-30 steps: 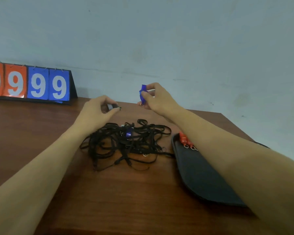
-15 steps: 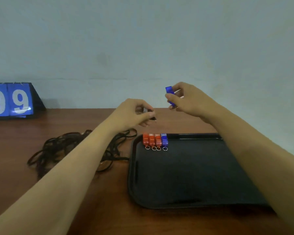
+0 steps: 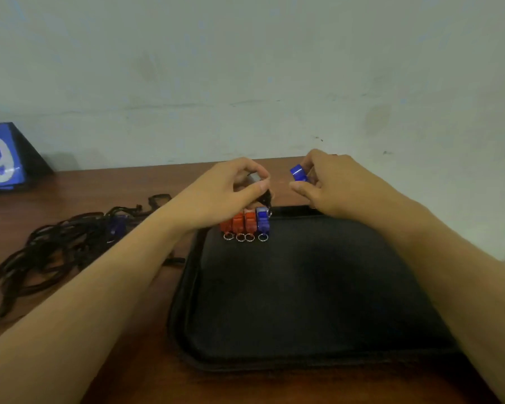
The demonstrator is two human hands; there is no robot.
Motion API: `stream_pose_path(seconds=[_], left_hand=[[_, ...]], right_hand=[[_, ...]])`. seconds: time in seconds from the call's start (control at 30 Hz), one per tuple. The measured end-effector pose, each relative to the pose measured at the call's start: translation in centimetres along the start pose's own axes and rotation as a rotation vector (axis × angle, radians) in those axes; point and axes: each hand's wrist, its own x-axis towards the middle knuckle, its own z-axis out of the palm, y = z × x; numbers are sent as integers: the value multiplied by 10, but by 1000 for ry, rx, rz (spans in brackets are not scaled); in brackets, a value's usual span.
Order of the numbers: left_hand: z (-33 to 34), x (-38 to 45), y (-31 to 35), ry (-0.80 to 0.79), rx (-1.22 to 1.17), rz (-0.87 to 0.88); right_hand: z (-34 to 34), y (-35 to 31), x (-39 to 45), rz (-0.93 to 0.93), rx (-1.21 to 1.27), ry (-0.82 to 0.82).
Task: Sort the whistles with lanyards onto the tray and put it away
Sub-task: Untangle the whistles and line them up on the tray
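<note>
Head view is showing both hands working over the far edge of the black tray [image 3: 303,301], centre of the frame. The right hand [image 3: 341,185] is pinching a blue whistle [image 3: 298,172] between thumb and fingertips, holding it above the tray's far rim. The left hand [image 3: 225,193] is closing its fingers on a small dark clip [image 3: 258,185], apparently a lanyard fitting, just over the row of whistles [image 3: 245,224]: three orange and one blue, side by side at the tray's upper left corner, rings toward the camera. The lanyard tangle [image 3: 64,246] is lying on the surface [image 3: 129,360] at left, with another blue whistle seemingly still in it. Compared with the earlier frames, both hands are now lower and nearer the row, and the view has swung from the tangle to the tray; the scoreboard [image 3: 3,158] is now showing one digit at the upper left edge. Judgement: the blue whistle is about to join the row; sorting is partway, stowing not begun.
</note>
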Motion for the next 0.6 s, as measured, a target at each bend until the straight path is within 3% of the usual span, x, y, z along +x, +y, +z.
stream_pose_path(seconds=[0.23, 0.6], left_hand=[[12, -3, 4, 17, 67, 77], [13, -3, 2, 57, -77, 64]], right_hand=[[15, -2, -2, 18, 63, -89], [15, 7, 2, 83, 220, -31]])
